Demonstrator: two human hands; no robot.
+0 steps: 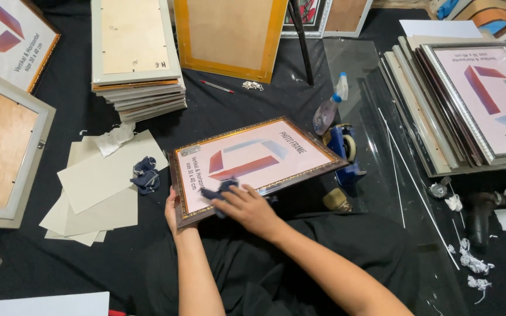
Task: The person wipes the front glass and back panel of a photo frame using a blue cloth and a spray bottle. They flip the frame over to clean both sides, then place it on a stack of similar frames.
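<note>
A brown and gold picture frame (300, 137) with a pink printed insert lies tilted across my lap. My left hand (171, 212) grips its near left corner from below. My right hand (247, 208) presses a dark blue cloth (219, 189) flat on the glass near the frame's front edge. A second crumpled blue cloth (146, 174) lies on sheets of card to the left, apart from both hands.
A spray bottle (329, 108) and a blue tape dispenser (344, 152) stand just right of the frame. Stacks of frames sit at the back left (136, 64) and at the right (469, 99). A glass sheet (382, 175) lies on the floor; white scraps (469, 263) litter the right.
</note>
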